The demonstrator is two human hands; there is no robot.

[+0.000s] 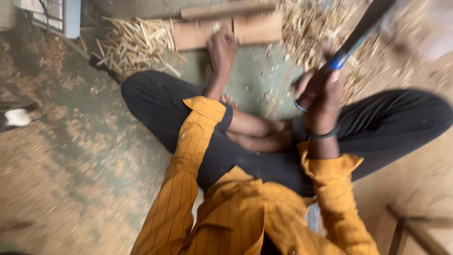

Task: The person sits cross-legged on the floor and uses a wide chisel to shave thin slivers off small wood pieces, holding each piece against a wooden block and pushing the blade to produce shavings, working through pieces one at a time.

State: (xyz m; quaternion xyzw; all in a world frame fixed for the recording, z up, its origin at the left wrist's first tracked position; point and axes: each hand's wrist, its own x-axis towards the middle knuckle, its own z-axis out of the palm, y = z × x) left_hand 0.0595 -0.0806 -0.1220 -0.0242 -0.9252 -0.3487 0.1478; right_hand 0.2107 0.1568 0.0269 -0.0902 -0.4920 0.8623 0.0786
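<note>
The right hand (321, 97) is wrapped around the blue grip of a long dark tool (363, 28), fingers pressed closed on it. The tool's long axis runs diagonally, pointing up and away to the right of those fingers; its far end is blurred. The left hand (222, 49) reaches forward, its fingers curled down on a flat wooden block (257, 29) that lies crosswise on the floor (71, 156), long side running left to right; what they pinch cannot be told. Left of those fingers lies a loose heap of split wood sticks (134, 45); to their right, wood chips (309, 23) cover the floor.
</note>
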